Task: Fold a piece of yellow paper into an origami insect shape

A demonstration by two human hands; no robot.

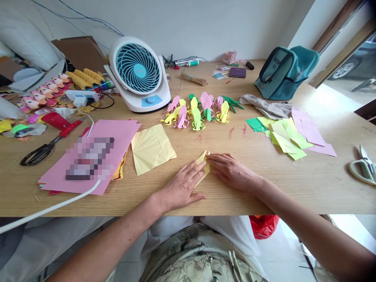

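Note:
A folded piece of pale yellow paper (205,172) lies on the table in front of me, partly hidden under my fingers. Flat across its left side rests my left hand (180,186), fingers outstretched and the thumb apart. My right hand (233,171) touches the paper's upper right edge with its fingertips, the fingers straight and side by side. To the left is an unfolded, creased yellow sheet (152,149). Beyond my hands stands a group of folded paper flowers (195,113) in pink, yellow and green.
At left, a pixelated device lies on pink sheets (123,133), beside black-handled scissors (48,148) and a white cable (58,203). A fan (138,70) stands behind. On the right are coloured paper pieces (284,137), a grey cloth (264,105), a teal bag (286,74) and scissors (364,166).

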